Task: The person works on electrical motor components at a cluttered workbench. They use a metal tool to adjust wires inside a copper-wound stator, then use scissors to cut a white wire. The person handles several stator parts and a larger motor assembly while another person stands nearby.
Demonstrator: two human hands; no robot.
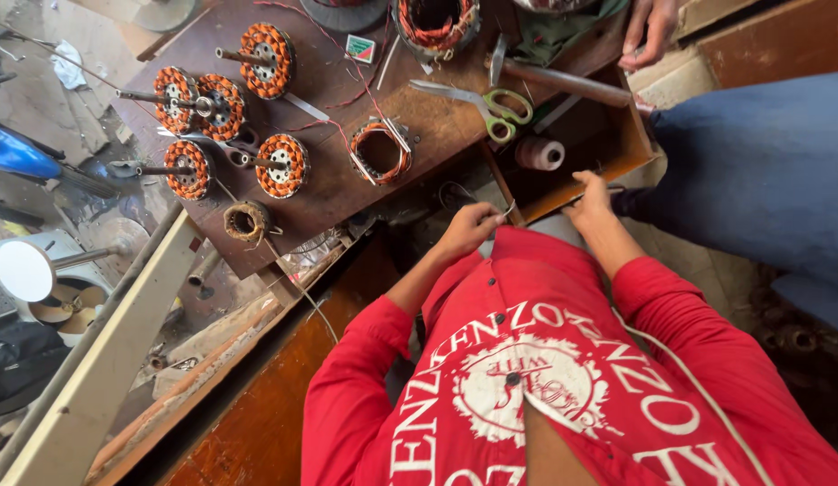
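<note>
— While the left hand point(468, 229) sits at about six o'clock below the brown workbench point(437, 126), what is it pinching?

— Its fingertips are drawn together on something thin and pale, a sliver of metal or wire point(507, 211), just at the edge of the open wooden drawer point(563, 193). It is too small to name for sure. I judge it light, stiff and easy to drop, best held close to its end between thumb and forefinger.

— And the right hand point(592, 200)?

— It reaches into the drawer at about four o'clock from the scissors point(491, 108), fingers curled downward. Whether they hold anything, I cannot tell; the drawer's shadow hides the tips.

— What lies close by?

— A pale spool of thread point(539, 153) lies in the drawer, at twelve o'clock from both hands. On the bench top at ten o'clock stand several copper-wound stators point(279, 165), some on shafts. Those look heavy and rigid, their windings delicate, so I would lift them by the shaft or steel core, not the coils.

— Anyone else?

— Another person's hand point(648, 31) rests at the bench's corner at one o'clock.
</note>
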